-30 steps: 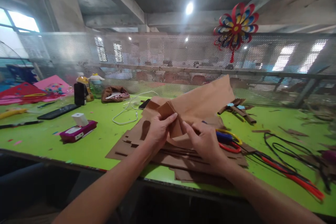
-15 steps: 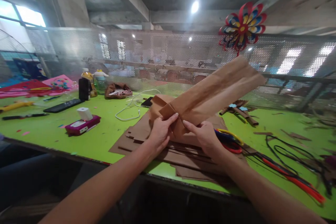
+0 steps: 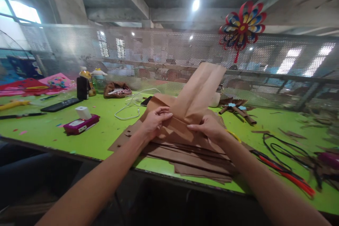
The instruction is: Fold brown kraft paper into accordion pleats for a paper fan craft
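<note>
A brown kraft paper bag (image 3: 197, 90) is held slanting up and to the right, its folded end opened out between both hands. My left hand (image 3: 156, 123) pinches the left side of that folded end with thumb and fingertips. On the opposite side, my right hand (image 3: 208, 129) grips the bag, thumb on top; the other fingers are mostly hidden. Beneath the hands lies a stack of flat brown paper bags (image 3: 185, 160) near the table's front edge.
The green table (image 3: 95, 141) carries a purple device (image 3: 81, 125) with a white charger (image 3: 83, 112), a white cable (image 3: 124, 118) and a black remote-like object (image 3: 60, 105). Red-handled pliers or cutters (image 3: 288, 176) lie right. A perforated metal screen (image 3: 159, 49) stands behind.
The bag has swung to a steeper angle, its far end moving left. My hands have spread apart, the left one shifting left along the folded end.
</note>
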{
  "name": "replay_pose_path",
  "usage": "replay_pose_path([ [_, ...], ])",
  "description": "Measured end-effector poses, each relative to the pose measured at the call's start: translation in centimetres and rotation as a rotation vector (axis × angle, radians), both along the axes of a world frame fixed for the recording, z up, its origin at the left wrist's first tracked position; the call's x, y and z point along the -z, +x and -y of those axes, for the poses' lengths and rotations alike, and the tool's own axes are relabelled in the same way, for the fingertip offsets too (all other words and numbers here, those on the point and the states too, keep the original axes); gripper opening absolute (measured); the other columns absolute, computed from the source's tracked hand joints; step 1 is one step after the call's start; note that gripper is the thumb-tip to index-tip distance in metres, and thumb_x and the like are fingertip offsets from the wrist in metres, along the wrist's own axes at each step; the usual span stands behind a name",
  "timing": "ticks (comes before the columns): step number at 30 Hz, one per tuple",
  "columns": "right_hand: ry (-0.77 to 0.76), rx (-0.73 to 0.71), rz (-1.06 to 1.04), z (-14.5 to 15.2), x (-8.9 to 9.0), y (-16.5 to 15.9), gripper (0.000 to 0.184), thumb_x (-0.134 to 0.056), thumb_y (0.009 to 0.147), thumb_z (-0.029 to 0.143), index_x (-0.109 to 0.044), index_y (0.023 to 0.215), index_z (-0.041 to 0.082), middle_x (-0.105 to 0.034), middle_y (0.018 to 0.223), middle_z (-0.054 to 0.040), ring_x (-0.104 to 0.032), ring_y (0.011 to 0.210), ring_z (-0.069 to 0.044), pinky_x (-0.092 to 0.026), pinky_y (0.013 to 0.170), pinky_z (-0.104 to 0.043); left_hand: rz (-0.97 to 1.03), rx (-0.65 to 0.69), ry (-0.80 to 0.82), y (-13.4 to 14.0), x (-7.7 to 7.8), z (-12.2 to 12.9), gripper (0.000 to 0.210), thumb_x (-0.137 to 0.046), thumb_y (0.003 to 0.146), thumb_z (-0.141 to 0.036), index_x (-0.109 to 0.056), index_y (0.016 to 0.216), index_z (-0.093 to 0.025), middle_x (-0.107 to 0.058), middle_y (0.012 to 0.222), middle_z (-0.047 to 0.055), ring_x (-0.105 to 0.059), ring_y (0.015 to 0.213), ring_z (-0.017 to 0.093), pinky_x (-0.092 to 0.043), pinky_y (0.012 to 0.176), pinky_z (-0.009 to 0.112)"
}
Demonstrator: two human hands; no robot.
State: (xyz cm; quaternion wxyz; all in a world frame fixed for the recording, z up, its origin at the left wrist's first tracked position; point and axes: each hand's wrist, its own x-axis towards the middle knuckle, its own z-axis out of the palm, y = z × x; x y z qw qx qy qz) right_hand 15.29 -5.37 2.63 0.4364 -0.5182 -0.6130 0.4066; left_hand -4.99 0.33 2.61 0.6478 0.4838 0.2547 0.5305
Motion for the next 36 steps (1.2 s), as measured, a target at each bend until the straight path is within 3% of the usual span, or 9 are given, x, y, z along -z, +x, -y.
replay_pose_path([
  [5,-0.007,-0.081,0.105,-0.5,-0.3,0.9,0.018,-0.073,0.057,0.030,-0.067,0.063,0.015,-0.060,0.054,0.0005,-0.048,0.049,-0.010,-0.036,0.046,-0.022,-0.447,0.232,0.055,-1.9,-0.1,-0.1,0.032,-0.078,0.053,-0.025,-0.066,0.080,-0.013,-0.066,0.072,0.007,-0.059,0.058,0.015,-0.046,0.052,0.025],
  [7,-0.004,-0.095,0.129,-0.6,-0.4,0.8,0.017,-0.072,0.056,0.027,-0.069,0.068,0.016,-0.064,0.061,0.0000,-0.051,0.054,-0.012,-0.039,0.050,-0.023,-0.565,0.246,0.039,-2.2,0.0,-0.1,0.028,-0.075,0.057,-0.030,-0.065,0.076,-0.012,-0.063,0.062,0.006,-0.055,0.050,0.014,-0.042,0.046,0.024],
  [10,-0.017,-0.106,0.155,-0.4,-0.8,0.5,0.024,-0.071,0.057,0.026,-0.072,0.079,0.018,-0.068,0.071,-0.0015,-0.055,0.061,-0.015,-0.042,0.054,-0.024,-0.613,0.134,0.125,-2.0,0.3,-0.3,0.027,-0.074,0.056,-0.028,-0.059,0.073,-0.014,-0.058,0.060,0.001,-0.052,0.050,0.011,-0.040,0.047,0.022],
  [14,-0.010,-0.136,0.173,-0.2,-0.9,0.6,0.028,-0.070,0.059,0.026,-0.071,0.086,0.020,-0.069,0.077,-0.0007,-0.057,0.064,-0.016,-0.044,0.055,-0.025,-0.566,-0.054,0.318,-1.0,1.0,-0.5,0.046,-0.075,0.052,-0.019,-0.053,0.091,-0.018,-0.057,0.066,-0.002,-0.054,0.063,0.012,-0.041,0.055,0.021],
  [20,-0.040,-0.014,0.241,-0.6,-0.7,0.8,0.015,-0.071,0.057,0.027,-0.070,0.069,0.017,-0.061,0.052,0.0007,-0.045,0.042,-0.010,-0.033,0.040,-0.022,-0.520,-0.178,0.420,-0.2,1.9,0.3,0.069,-0.073,0.053,-0.016,-0.049,0.118,-0.022,-0.057,0.062,-0.005,-0.053,0.058,0.012,-0.040,0.059,0.022],
  [26,-0.055,-0.107,0.246,-0.7,-0.6,0.7,0.015,-0.069,0.058,0.026,-0.069,0.068,0.016,-0.056,0.048,0.0027,-0.043,0.040,-0.008,-0.030,0.040,-0.020,-0.525,0.012,0.326,0.0,2.1,0.9,0.026,-0.070,0.058,-0.020,-0.069,0.084,-0.016,-0.062,0.063,0.002,-0.053,0.058,0.013,-0.039,0.053,0.022],
  [29,-0.045,-0.144,0.239,-1.0,-0.3,0.7,0.012,-0.069,0.058,0.025,-0.067,0.064,0.015,-0.057,0.049,0.0022,-0.045,0.043,-0.009,-0.032,0.042,-0.021,-0.477,0.007,0.209,-0.2,2.3,0.7,0.046,-0.073,0.056,-0.019,-0.063,0.100,-0.017,-0.057,0.059,-0.003,-0.051,0.053,0.010,-0.037,0.049,0.019],
  [32,-0.058,-0.159,0.228,-1.2,-0.1,0.8,0.011,-0.068,0.058,0.025,-0.065,0.060,0.015,-0.054,0.047,0.0033,-0.043,0.043,-0.008,-0.033,0.043,-0.021,-0.379,0.070,0.046,-0.7,2.7,0.3,0.076,-0.075,0.054,-0.017,-0.044,0.123,-0.022,-0.056,0.059,-0.005,-0.052,0.050,0.009,-0.038,0.048,0.019],
  [36,-0.065,-0.207,0.222,-1.5,0.1,1.0,0.020,-0.069,0.058,0.026,-0.069,0.074,0.014,-0.058,0.054,0.0026,-0.044,0.046,-0.008,-0.035,0.045,-0.020,-0.352,0.173,-0.049,-1.1,2.5,-0.1,0.087,-0.077,0.051,-0.015,-0.037,0.129,-0.022,-0.058,0.062,-0.004,-0.055,0.050,0.010,-0.039,0.049,0.019],
])
